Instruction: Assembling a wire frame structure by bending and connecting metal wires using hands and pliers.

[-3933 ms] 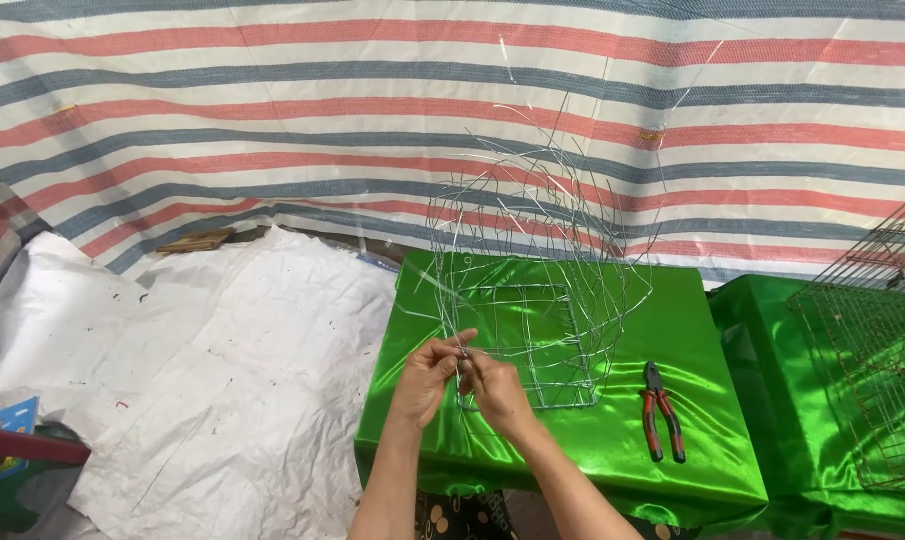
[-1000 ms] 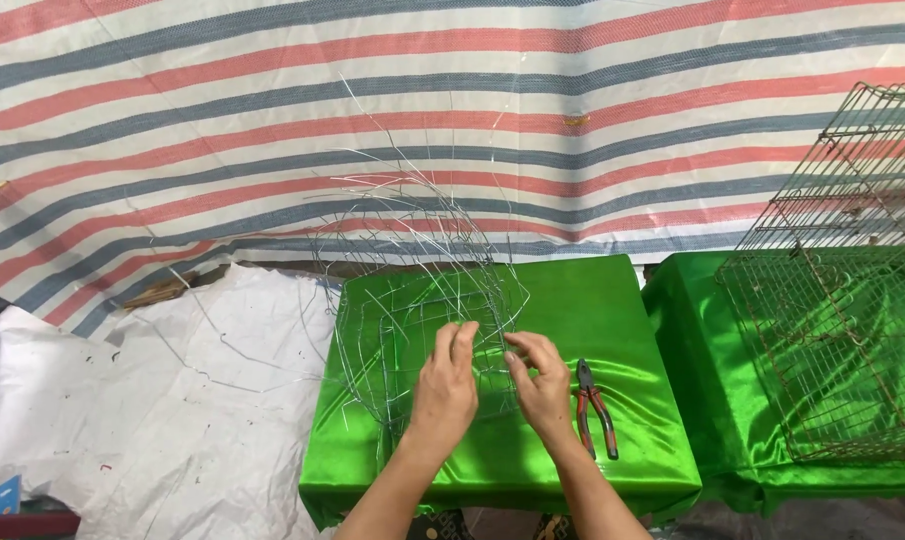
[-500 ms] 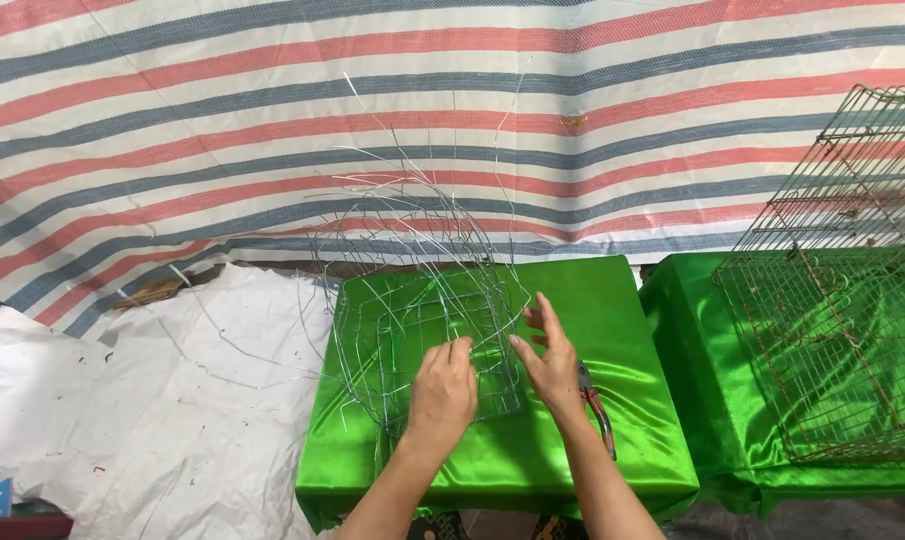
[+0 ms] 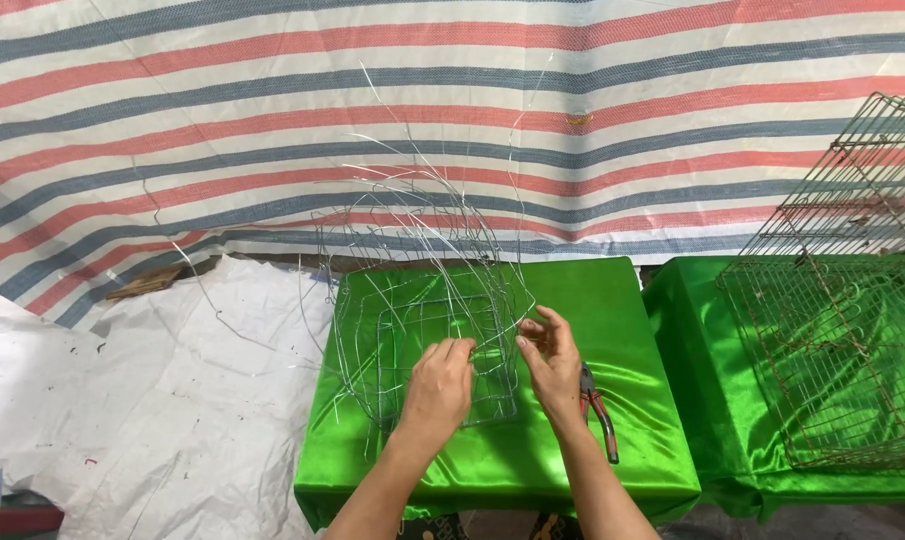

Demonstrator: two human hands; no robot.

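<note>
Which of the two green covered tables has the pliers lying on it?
The left green table, where both hands work the silver wire frame. The red-handled pliers lie by the right hand; the other table holds rusty mesh cages.

We see pliers [image 4: 599, 415] only partly: head hidden behind right hand [image 4: 550, 362]. Left hand [image 4: 438, 385] covers lower bars of wire frame [image 4: 427, 330]; we cannot tell whether its fingers pinch wire. Thin strands too fine to trace against striped tarp [image 4: 272, 120]. Wire cages [image 4: 842, 330] cut off by right edge. Both forearms leave frame at bottom.
</note>
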